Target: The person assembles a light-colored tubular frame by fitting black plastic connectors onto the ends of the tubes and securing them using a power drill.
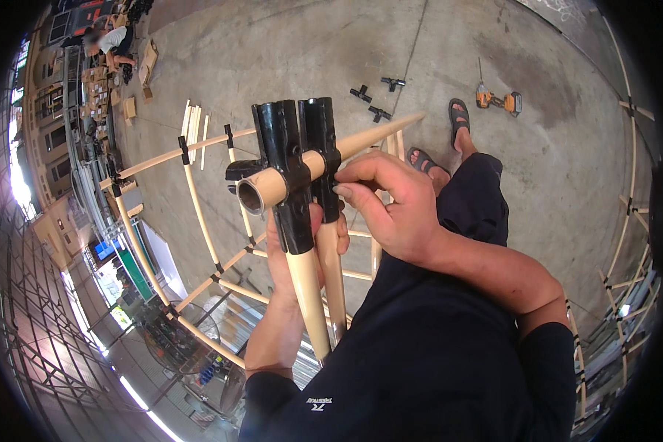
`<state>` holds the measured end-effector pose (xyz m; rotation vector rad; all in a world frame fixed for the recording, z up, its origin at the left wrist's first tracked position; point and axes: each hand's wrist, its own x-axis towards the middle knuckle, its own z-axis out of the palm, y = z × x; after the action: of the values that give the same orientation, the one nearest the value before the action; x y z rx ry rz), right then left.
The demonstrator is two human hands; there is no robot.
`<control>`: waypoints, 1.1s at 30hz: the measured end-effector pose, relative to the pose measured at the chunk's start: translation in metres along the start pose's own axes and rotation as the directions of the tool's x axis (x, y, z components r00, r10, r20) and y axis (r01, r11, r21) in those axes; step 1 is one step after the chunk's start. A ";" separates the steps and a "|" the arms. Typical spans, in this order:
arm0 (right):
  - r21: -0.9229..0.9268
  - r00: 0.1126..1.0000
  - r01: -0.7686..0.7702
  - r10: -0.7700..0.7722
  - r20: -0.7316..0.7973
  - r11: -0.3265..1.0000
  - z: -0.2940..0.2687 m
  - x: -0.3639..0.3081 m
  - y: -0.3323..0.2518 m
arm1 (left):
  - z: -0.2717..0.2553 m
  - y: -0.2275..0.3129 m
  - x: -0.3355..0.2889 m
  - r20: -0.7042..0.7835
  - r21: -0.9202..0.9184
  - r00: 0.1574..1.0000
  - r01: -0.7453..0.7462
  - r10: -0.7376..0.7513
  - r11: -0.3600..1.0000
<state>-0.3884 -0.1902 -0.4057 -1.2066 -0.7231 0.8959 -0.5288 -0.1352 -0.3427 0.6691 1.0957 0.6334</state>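
Two black pipe joints (281, 158) stand side by side in front of me, clamped around a beige crosswise pipe (269, 190) with its hollow end toward me. Beige pipes run down from both joints: a nearer pipe (309, 302) on the left and another pipe (333, 272) on the right. From behind, my left hand (278, 272) wraps its fingers around the right pipe just under its joint, partly hidden by the left one. My right hand (401, 202) has thumb and forefinger pinched at the right joint's side; whatever lies between the fingertips is too small to make out.
An orange and black cordless drill (499, 100) lies on the concrete floor (361, 44) beyond my feet, near several loose black joints (379, 113). A beige pipe frame (199, 199) stands at the left. Far left, a person (114, 40) bends near cardboard boxes (96, 85).
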 end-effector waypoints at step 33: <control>-0.500 0.959 0.237 -0.119 0.257 0.833 -0.013 0.019 -0.015 | -0.004 -0.001 -0.001 0.023 -0.114 0.999 0.034 -0.032 0.993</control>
<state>-0.3655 -0.1812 -0.3943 -1.5031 -1.3019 0.6926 -0.5326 -0.1362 -0.3442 0.5564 1.0409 0.6548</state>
